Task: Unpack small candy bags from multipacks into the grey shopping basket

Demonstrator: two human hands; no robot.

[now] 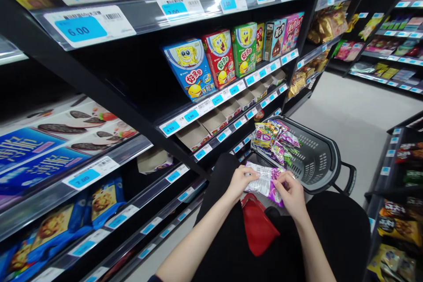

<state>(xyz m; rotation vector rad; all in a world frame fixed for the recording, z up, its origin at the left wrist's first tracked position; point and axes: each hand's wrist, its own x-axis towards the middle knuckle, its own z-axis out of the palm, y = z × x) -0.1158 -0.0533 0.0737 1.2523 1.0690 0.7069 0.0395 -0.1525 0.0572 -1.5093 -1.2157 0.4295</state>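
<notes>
Your left hand (pixel 243 181) and right hand (pixel 291 194) are both occupied: fingers and thumbs pinch a purple-and-white candy packet (pixel 264 179), one hand at each end. The packet is held up between your knees, just near of the grey shopping basket (pixel 337 154), its printed side toward you. The basket has slotted walls, a dark rim and a black handle (pixel 350 179) at the right. Heaped at its left end, against the shelving, are colourful candy bags (pixel 272 140), some purple, some yellow and green. A red flap (pixel 259 229) lies below the packet, over your dark clothing.

To the left, a shelf carries a blue biscuit carton (pixel 190 68), a red biscuit carton (pixel 219 58) and a green biscuit carton (pixel 244 48), upright in a row running away from you. On the shelf below, open cardboard display trays (pixel 195 135) stand side by side, their pale insides showing. Nearer left, blue cookie bags (pixel 106 198) sit low.
</notes>
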